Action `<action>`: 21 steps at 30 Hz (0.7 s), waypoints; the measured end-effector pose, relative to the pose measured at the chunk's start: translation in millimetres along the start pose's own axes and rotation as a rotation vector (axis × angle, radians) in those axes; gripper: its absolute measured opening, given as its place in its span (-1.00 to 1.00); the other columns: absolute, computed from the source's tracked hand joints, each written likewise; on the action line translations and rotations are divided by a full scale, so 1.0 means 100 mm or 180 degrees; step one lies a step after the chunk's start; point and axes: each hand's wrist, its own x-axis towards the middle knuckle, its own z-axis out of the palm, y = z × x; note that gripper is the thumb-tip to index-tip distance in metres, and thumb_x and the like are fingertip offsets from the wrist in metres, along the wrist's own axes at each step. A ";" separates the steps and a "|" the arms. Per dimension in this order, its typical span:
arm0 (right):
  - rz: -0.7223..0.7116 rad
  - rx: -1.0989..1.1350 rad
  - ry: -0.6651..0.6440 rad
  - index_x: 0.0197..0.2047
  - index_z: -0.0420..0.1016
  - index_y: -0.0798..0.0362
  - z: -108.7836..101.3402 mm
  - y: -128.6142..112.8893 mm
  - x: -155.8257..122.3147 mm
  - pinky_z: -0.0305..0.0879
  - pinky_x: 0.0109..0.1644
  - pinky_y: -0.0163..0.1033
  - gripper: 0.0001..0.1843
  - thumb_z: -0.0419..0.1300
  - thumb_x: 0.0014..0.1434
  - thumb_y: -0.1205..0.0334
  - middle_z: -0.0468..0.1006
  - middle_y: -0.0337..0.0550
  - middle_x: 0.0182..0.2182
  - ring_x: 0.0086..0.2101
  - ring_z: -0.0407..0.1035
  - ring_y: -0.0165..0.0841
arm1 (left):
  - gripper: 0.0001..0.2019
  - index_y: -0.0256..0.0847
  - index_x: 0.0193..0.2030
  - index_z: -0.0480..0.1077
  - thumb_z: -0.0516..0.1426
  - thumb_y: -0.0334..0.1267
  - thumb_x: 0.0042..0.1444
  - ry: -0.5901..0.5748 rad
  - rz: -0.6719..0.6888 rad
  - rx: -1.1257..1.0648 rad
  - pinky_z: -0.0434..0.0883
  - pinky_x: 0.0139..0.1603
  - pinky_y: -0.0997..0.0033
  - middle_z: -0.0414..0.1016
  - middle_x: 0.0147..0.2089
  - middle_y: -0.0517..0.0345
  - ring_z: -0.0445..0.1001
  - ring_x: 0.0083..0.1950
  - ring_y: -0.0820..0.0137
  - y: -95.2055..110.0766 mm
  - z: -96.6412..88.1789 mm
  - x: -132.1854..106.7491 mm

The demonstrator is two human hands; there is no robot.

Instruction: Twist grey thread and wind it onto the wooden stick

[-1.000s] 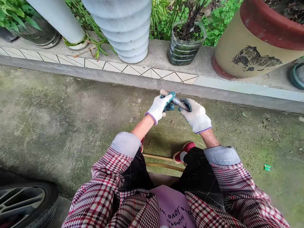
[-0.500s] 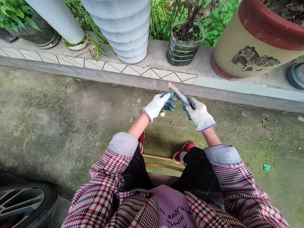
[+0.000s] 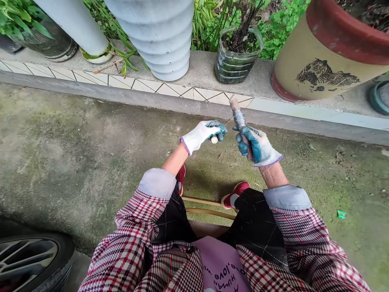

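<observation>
Both my hands wear white gloves with teal palms. My right hand (image 3: 257, 147) is wrapped round a wooden stick (image 3: 240, 119) wound with shiny wire, held nearly upright in front of the tiled kerb. My left hand (image 3: 203, 134) is pinched shut just left of it, with a thin strand of wire running from its fingertips up to the winding. A small pale round object (image 3: 214, 140) shows under my left fingers. I sit on a low wooden stool (image 3: 209, 212), with red shoes on the concrete below.
A concrete ledge (image 3: 200, 73) with a tiled kerb runs across ahead. It carries a white ribbed column (image 3: 158, 36), a cut plastic bottle planter (image 3: 237, 54), a large red-and-tan pot (image 3: 331, 48) and plants. A car tyre (image 3: 33, 255) is at lower left.
My right hand has swung the wire-wound stick from lying nearly flat to nearly upright and shifted right. My left hand has come off the stick and now pinches a strand of wire.
</observation>
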 end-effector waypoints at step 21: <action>-0.0319 0.0204 -0.0017 -0.03 0.52 -0.04 -0.24 -0.08 0.05 -0.05 -0.64 -0.30 -0.43 0.36 0.11 -0.30 0.30 -0.34 -0.48 -0.62 0.01 -0.48 | -0.92 -0.29 -0.20 0.54 0.25 -0.34 0.18 0.0912 -0.0174 -0.0589 0.39 -0.52 0.52 0.17 -0.66 0.46 0.08 -0.65 0.62 0.00 0.02 0.00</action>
